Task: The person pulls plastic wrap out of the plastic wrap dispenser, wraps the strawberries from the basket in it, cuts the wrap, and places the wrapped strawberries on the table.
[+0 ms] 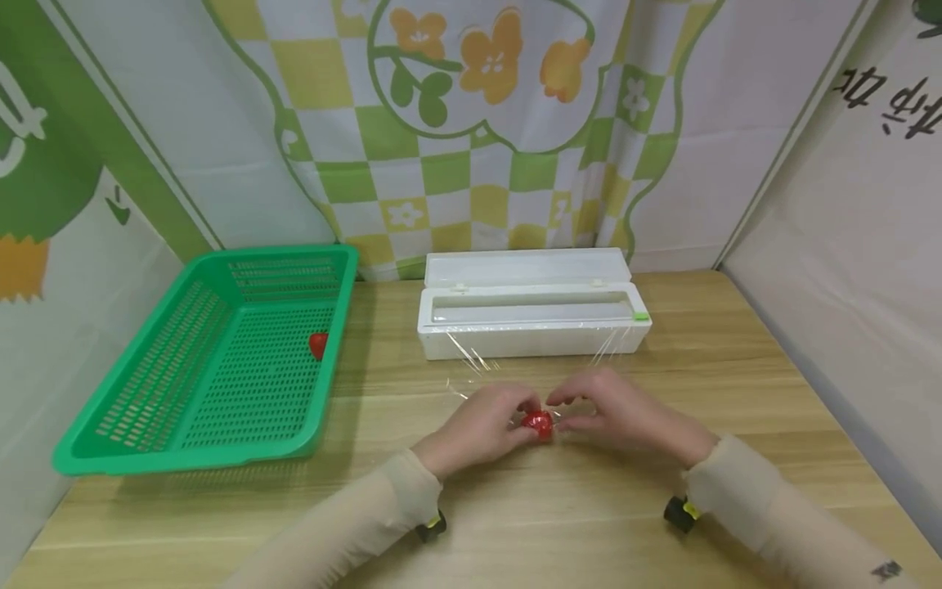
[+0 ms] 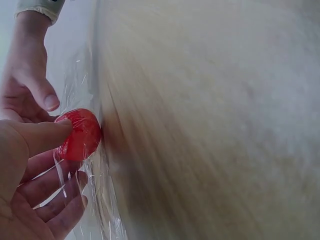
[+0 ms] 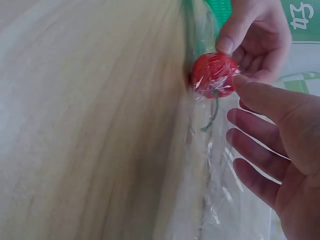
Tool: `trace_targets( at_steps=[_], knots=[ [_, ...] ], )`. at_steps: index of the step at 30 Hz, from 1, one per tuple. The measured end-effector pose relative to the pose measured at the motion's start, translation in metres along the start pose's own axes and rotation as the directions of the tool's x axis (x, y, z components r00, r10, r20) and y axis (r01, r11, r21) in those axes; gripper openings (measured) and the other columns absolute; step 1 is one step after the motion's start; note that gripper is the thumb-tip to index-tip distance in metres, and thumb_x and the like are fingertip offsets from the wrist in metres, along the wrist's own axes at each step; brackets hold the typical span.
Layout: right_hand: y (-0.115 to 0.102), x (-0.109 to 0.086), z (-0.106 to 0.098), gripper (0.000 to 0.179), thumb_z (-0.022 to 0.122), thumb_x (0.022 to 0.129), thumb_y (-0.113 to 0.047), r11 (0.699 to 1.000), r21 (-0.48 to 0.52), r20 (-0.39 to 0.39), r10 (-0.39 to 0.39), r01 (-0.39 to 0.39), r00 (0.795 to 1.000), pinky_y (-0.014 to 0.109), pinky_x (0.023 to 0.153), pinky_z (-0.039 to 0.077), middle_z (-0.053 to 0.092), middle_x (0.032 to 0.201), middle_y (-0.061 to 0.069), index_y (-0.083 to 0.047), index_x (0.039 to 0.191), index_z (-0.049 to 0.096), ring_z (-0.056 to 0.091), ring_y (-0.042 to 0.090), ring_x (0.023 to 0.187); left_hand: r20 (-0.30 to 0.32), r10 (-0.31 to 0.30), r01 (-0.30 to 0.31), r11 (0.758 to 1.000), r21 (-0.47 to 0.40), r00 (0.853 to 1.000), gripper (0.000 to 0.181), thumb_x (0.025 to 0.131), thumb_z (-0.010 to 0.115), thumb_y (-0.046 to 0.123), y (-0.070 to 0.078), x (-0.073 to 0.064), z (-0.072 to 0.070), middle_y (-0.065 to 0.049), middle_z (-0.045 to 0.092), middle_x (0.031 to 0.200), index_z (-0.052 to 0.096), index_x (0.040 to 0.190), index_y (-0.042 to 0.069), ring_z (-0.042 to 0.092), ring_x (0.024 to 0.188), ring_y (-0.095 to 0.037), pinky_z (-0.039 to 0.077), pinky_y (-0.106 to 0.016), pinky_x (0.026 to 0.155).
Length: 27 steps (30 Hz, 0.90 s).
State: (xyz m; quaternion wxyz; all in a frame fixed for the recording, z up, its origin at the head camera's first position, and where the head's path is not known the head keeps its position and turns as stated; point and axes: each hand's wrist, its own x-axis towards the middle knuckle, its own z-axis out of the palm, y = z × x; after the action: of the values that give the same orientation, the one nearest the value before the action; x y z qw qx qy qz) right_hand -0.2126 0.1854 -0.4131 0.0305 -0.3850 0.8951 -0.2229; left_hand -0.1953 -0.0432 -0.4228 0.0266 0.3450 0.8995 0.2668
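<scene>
Holding: fruit [image 1: 541,424], pinched by left hand [image 1: 482,427], film [image 3: 215,200] about it; right hand [image 1: 625,413] alongside, its grip unclear; film probably best drawn snug and even.

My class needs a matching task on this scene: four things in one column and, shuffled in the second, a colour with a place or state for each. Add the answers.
Column 1
1. Basket
2. Box
3. Film
4. Wrapped fruit

Column 2
A. White, with its lid open
B. Red, between the left hand and the right hand
C. Green, at the left of the table
D. Clear, stretching from its container toward the hands

Right pairs: 1-C, 2-A, 3-D, 4-B
</scene>
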Motion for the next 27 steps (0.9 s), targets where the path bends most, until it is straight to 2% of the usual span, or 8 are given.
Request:
trace_targets(
  at_steps=[3, 8, 15, 19, 23, 27],
  knots=[
    [-0.003, 0.0, -0.004, 0.026, 0.081, 0.082, -0.024, 0.999, -0.024, -0.021, -0.029, 0.029, 0.999, 0.034, 0.087, 0.058, 0.075, 0.106, -0.009, -0.02, 0.108, 0.075, 0.069, 0.009, 0.099, 0.006, -0.016, 0.016, 1.0, -0.002, 1.0, 0.011, 0.088, 0.074, 0.025, -0.001, 0.001, -0.001, 0.009, 0.07, 0.09, 0.07, 0.097, 0.018, 0.063, 0.086, -0.01, 0.053, -0.025, 0.082],
    [-0.007, 0.003, -0.003, 0.026, 0.08, 0.083, -0.022, 0.997, -0.046, -0.014, -0.063, 0.063, 0.998, 0.033, 0.087, 0.058, 0.075, 0.108, -0.007, -0.019, 0.109, 0.075, 0.069, 0.009, 0.099, 0.017, -0.045, 0.045, 0.999, 0.002, 0.999, 0.012, 0.09, 0.072, 0.024, -0.003, 0.003, -0.001, 0.009, 0.072, 0.091, 0.071, 0.1, 0.018, 0.064, 0.086, -0.008, 0.054, -0.026, 0.082],
    [-0.008, 0.007, 0.003, 0.031, 0.081, 0.082, -0.024, 0.998, -0.06, -0.004, -0.01, 0.01, 1.0, 0.033, 0.089, 0.058, 0.074, 0.11, -0.007, -0.019, 0.112, 0.073, 0.069, 0.009, 0.1, 0.019, -0.061, 0.061, 0.998, 0.001, 0.998, 0.015, 0.093, 0.069, 0.025, -0.004, 0.004, -0.002, 0.007, 0.072, 0.094, 0.072, 0.105, 0.017, 0.062, 0.085, -0.009, 0.052, -0.025, 0.081],
    [-0.004, 0.01, 0.006, 0.029, 0.081, 0.081, -0.024, 0.999, -0.034, -0.014, 0.015, -0.015, 1.0, 0.028, 0.084, 0.058, 0.074, 0.104, -0.011, -0.02, 0.109, 0.073, 0.068, 0.006, 0.093, 0.001, -0.06, 0.06, 0.998, 0.03, 0.998, 0.017, 0.093, 0.069, 0.026, -0.004, 0.004, -0.003, 0.006, 0.07, 0.093, 0.072, 0.107, 0.016, 0.063, 0.085, -0.011, 0.052, -0.025, 0.079],
    [0.002, 0.014, 0.01, 0.025, 0.082, 0.081, -0.022, 0.999, 0.027, -0.032, 0.019, -0.018, 0.999, 0.026, 0.08, 0.058, 0.074, 0.099, -0.014, -0.023, 0.105, 0.074, 0.067, 0.004, 0.087, -0.033, -0.06, 0.062, 0.996, 0.07, 0.998, 0.024, 0.091, 0.071, 0.028, -0.004, 0.004, -0.004, 0.003, 0.072, 0.102, 0.071, 0.111, 0.016, 0.065, 0.096, -0.014, 0.053, -0.031, 0.089],
    [0.007, 0.016, 0.01, 0.025, 0.082, 0.081, -0.022, 0.995, 0.095, -0.019, 0.021, -0.019, 1.0, 0.026, 0.078, 0.058, 0.073, 0.098, -0.014, -0.024, 0.105, 0.074, 0.067, 0.006, 0.086, -0.05, -0.035, 0.038, 0.996, 0.076, 0.998, 0.035, 0.083, 0.08, 0.026, -0.004, 0.003, -0.005, 0.004, 0.069, 0.108, 0.069, 0.115, 0.018, 0.063, 0.104, -0.015, 0.051, -0.034, 0.098]
  ],
)
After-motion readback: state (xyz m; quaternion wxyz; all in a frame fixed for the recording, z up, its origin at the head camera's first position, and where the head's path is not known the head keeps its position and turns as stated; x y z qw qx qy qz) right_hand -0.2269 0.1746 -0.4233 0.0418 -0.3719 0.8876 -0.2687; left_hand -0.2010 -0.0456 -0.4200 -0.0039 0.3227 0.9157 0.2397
